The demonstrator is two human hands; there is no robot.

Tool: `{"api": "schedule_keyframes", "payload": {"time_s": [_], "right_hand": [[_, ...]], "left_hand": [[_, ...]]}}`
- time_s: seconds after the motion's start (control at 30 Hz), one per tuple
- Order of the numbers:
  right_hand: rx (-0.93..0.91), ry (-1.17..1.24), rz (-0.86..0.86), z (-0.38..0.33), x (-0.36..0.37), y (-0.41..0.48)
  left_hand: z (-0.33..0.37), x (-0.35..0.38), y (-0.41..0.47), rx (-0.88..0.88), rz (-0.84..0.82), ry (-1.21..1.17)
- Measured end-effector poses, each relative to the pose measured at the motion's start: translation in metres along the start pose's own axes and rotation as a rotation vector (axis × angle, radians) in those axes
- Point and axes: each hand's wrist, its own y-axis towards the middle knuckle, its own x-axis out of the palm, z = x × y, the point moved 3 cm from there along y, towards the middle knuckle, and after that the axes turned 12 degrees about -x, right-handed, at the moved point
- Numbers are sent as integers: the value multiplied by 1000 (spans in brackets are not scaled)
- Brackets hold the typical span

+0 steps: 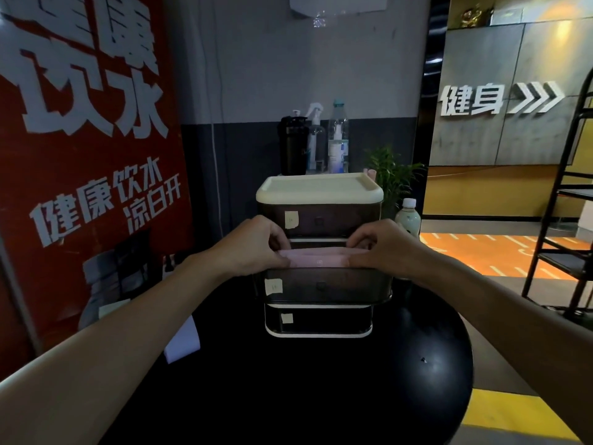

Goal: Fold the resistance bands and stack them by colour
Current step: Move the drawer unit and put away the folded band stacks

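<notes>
A folded pink resistance band (316, 259) is stretched flat between both my hands, just above the pulled-out middle drawer (324, 285) of a small dark drawer unit (317, 216) with a cream lid. My left hand (256, 245) pinches the band's left end with thumb and curled fingers. My right hand (382, 245) pinches its right end the same way. Each drawer front carries a small pale label. What lies inside the drawers is hidden.
The drawer unit stands on a round black table (321, 380). A white cloth or paper (183, 342) lies at the table's left. Bottles (337, 139) stand behind the unit, a small bottle (408, 216) and plant to its right, a black rack (564, 220) far right.
</notes>
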Motion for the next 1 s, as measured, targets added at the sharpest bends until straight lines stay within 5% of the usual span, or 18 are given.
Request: {"api": "schedule_keyframes", "payload": {"time_s": [0.23,0.47,0.57,0.77,1.0], "right_hand": [[-159,-42,212,-12,-12,-17],[-227,-193,-5,-13,-14,-20],[-240,-211,-4,-10,-14,-18],[-246,-251,-22,-10,-15,-14],[-253,-276,48,-3,-12,-11]], "left_hand": [[3,-3,-2,37,-59,45],[12,-19,-13,126,43,21],[18,-22,-16,243,166,47],[20,-13,-12,204,45,400],[20,-10,-11,231,139,394]]}}
